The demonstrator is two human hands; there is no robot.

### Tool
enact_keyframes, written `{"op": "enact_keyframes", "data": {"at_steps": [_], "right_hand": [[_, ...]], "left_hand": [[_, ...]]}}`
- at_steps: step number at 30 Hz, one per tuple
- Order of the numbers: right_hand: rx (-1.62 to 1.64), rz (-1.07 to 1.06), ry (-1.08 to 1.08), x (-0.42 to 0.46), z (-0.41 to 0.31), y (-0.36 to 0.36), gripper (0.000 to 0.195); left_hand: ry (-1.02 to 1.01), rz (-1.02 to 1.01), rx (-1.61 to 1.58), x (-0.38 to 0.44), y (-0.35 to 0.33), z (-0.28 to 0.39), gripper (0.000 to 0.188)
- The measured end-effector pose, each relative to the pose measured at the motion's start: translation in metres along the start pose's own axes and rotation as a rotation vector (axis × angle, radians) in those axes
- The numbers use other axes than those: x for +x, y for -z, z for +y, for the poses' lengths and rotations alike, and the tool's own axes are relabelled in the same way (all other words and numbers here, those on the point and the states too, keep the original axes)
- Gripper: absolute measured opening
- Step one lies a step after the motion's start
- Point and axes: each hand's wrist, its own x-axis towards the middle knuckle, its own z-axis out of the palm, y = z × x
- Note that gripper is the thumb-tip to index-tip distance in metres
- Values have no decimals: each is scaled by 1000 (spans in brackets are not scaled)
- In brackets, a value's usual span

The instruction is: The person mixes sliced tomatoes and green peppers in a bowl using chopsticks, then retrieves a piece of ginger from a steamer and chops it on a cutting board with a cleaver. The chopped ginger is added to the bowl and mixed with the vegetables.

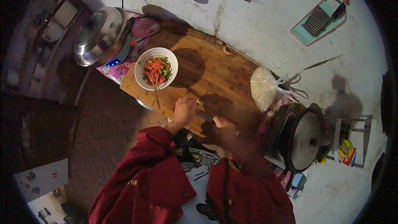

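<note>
My right hand (225,126) grips a kitchen knife, whose dark blade (205,115) lies low over the wooden cutting board (217,65). Just left of the blade, my left hand (184,109) rests on the board with its fingers curled. Whether something is under those fingers is hidden. A small heap of finely chopped yellowish food (200,102) sits by the left fingertips. Beyond my left hand stands a white bowl (139,76) of cut red and green vegetables (158,68). A pair of wooden chopsticks (154,95) leans out over its near rim.
An electric cooker with a metal lid (101,37) and lit blue lights stands left of the board. At the board's right end are a tied plastic bag of pale food (264,88) and a round lidded pan (304,140). A grater (318,21) hangs on the pale wall.
</note>
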Motion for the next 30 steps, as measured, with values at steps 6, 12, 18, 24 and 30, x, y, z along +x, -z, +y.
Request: {"op": "enact_keyframes", "data": {"at_steps": [6,12,18,24,30], "right_hand": [[366,37,-416,-19,7,-14,38],[443,79,-731,-48,15,-80,46],[998,254,-941,-77,-34,-127,45],[804,456,-852,-72,-47,-237,30],[861,515,-1060,-33,-99,-179,47]], "left_hand": [[177,145,-273,-11,5,-16,20],[-241,-78,11,-47,-37,-55,35],[-49,-399,-286,-15,-27,-34,50],[-62,-386,-258,-16,-53,-49,56],[-89,-375,-199,-16,-50,-36,60]]}}
